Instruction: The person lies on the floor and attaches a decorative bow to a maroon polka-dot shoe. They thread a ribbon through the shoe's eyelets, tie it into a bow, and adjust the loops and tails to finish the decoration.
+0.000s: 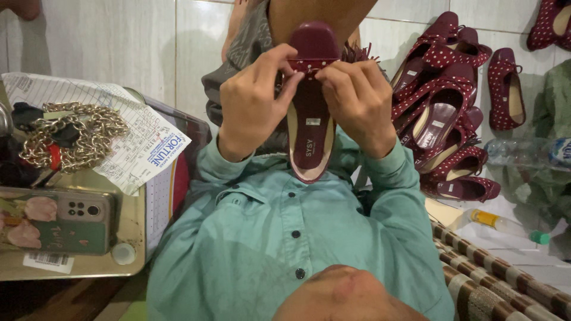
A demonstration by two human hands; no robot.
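Head cam: pile of maroon shoes (443,113) right, phone (59,221) and chain (71,139) on tray left. Left hand (253,104) and right hand (357,101) pinch dotted strap (312,63) on maroon shoe (310,128), centre.

Chain (71,137), phone (59,220), piled maroon shoes (446,119)

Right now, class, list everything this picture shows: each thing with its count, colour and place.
shoe in hand: one, maroon with a dotted strap, centre, held by both hands
pile of shoes: several, maroon with white dots, on the floor at right
chain: one, gold-coloured, on the tray at left
phone: one, flowered case, on the tray
printed paper: one, white, under the chain
tray: one, metal, left
bottle: one, clear with yellow label and green cap, lower right
striped mat: one, brown and cream, bottom right
shirt: one, teal, buttoned
left hand: fingers pinch the strap
right hand: fingers pinch the strap
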